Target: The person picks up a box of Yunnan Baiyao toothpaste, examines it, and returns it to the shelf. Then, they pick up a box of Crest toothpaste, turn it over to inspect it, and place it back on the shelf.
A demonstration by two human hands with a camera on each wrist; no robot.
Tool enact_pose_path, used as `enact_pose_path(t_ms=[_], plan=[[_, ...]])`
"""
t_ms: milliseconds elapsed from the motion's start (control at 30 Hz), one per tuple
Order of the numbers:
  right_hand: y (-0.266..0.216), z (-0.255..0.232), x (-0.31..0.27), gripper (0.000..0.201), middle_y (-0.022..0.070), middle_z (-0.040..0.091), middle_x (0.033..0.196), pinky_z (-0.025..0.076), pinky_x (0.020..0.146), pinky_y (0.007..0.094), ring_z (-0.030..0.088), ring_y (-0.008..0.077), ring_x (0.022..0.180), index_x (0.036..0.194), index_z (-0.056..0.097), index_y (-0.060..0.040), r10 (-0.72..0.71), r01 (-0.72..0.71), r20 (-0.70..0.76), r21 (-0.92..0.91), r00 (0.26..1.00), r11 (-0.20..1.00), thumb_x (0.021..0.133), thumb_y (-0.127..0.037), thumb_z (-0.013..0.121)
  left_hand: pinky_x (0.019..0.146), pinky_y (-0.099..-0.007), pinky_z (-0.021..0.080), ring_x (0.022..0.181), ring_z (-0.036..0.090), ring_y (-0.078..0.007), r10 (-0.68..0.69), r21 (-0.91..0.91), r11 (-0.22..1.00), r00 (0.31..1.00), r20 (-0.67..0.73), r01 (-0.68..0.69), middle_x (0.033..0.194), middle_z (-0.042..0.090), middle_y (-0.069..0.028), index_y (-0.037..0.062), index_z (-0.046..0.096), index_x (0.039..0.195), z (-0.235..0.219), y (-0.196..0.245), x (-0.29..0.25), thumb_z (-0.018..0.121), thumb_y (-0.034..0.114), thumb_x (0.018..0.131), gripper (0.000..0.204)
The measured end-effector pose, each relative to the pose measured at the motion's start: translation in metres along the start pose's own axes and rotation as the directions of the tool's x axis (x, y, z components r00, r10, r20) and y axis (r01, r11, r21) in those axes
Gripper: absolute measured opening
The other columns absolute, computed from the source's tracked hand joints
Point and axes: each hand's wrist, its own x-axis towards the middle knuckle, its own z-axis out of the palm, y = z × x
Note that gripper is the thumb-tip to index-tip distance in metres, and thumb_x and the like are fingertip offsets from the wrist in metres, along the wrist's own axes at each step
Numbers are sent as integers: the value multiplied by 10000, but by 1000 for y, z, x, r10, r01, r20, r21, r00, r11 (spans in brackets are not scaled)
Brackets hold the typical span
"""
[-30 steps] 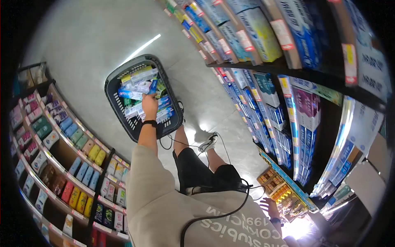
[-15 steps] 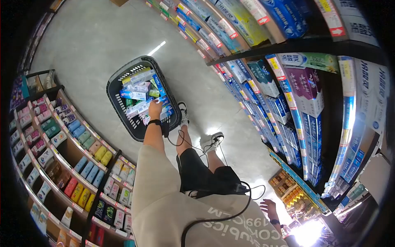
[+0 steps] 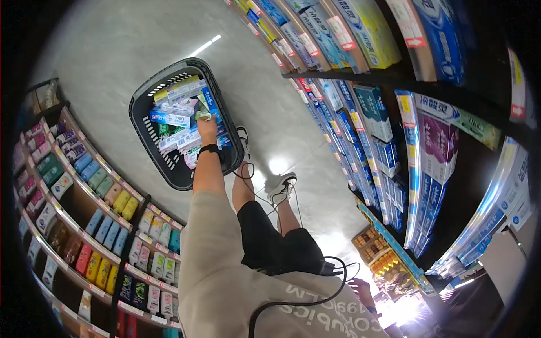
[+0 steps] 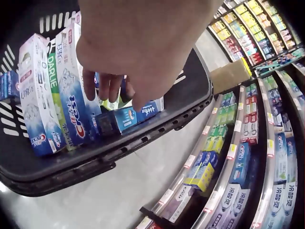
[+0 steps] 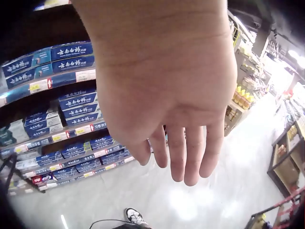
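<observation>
My left hand [image 3: 207, 130] is inside the dark basket [image 3: 135, 115], its fingers curled down round a green-and-white box [image 3: 203, 116]. Seen from the left wrist, the hand [image 4: 131, 52] partly covers that box [image 4: 113, 103]; a dark blue box [image 4: 126, 119] lies beside the fingertips. Several toothpaste boxes, among them a white-and-blue one [image 4: 38, 95], lie loosely in the basket [image 4: 57, 172]. My right hand [image 3: 362, 290] hangs by the body; in the right wrist view the hand [image 5: 176, 105] has its fingers loosely extended and holds nothing.
Toothpaste shelves [image 3: 360, 90] rise on the right, and shelves of bottles and packs [image 3: 101, 225] curve along the left. The grey floor [image 3: 112, 50] shows beyond the basket. A cable [image 3: 253, 307] runs across the shirt and past the legs.
My left hand has shifted from the white boxes to the green-and-white box, slightly farther from the body. Earlier it was at a blue box, which now lies along the basket's right side.
</observation>
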Motion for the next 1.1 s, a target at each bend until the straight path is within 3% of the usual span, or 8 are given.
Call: enact_pose_path(t_ms=[133, 233, 333, 500, 600, 800, 933, 1100], plan=[[-30, 15, 1, 342, 149, 735, 1100, 609, 752, 375, 747, 261, 904, 1291, 617, -13, -11, 10, -11, -56, 1000, 998, 1013, -159, 480, 680, -500, 576, 855, 706, -323, -163, -128, 977, 985, 47, 168, 1090, 699, -141, 29, 643, 1174, 67, -68, 61, 772, 249, 850, 412], [-40, 29, 4, 368, 138, 737, 1093, 603, 760, 368, 740, 229, 894, 1304, 622, -14, 3, -2, 14, -78, 1000, 997, 1017, -213, 506, 630, -501, 594, 840, 705, -321, -368, -264, 854, 880, 301, 448, 1051, 704, -130, 51, 657, 1129, 15, 17, 19, 748, 221, 869, 323], [-61, 48, -10, 364, 137, 737, 1093, 604, 766, 357, 738, 239, 881, 1288, 636, 1, -68, 71, 37, -91, 997, 993, 1008, -204, 527, 613, -506, 585, 829, 699, -306, -437, -364, 703, 775, 457, 611, 1032, 702, -126, 66, 673, 1100, 11, 16, 27, 742, 197, 875, 269], [-63, 52, 0, 368, 139, 746, 1044, 599, 733, 345, 739, 228, 857, 1268, 646, 12, -99, 101, 90, -23, 991, 995, 979, -202, 568, 816, -479, 541, 909, 665, -265, -432, -441, 616, 748, 503, 653, 1001, 696, -87, 82, 678, 1062, -29, 37, -3, 749, 142, 862, 221], [-68, 64, 3, 357, 144, 750, 1044, 590, 723, 345, 738, 223, 848, 1202, 680, 25, -116, 118, 71, -20, 991, 993, 994, -260, 623, 772, -403, 481, 836, 631, -225, -327, -584, 520, 777, 538, 624, 940, 680, -53, 80, 666, 1043, -45, 47, -37, 791, 64, 776, 295], [-71, 79, -4, 361, 160, 753, 1048, 585, 709, 342, 737, 230, 852, 1159, 696, 36, -321, 308, 74, 154, 944, 939, 1011, -288, 639, 761, -319, 516, 827, 640, -148, -132, -616, 753, 970, 205, 232, 897, 676, -38, -18, 640, 1120, -74, 101, -114, 808, -21, 737, 418], [-75, 84, 2, 340, 130, 733, 1076, 584, 741, 364, 724, 256, 903, 1187, 672, -6, -225, 190, 17, 473, 974, 860, 1010, -291, 622, 797, -314, 520, 845, 642, -156, 90, -604, 793, 964, 251, 83, 952, 682, -40, -12, 619, 1169, -88, 142, -164, 829, -8, 748, 471], [-128, 95, -11, 316, 88, 725, 1138, 594, 860, 369, 697, 204, 1003, 1233, 667, -55, -483, 254, 113, 735, 869, 629, 1036, -276, 557, 834, -329, 524, 918, 637, -179, 378, -484, 864, 813, 443, -138, 1042, 638, -67, -14, 607, 1205, -101, 222, -273, 850, 9, 720, 543]])
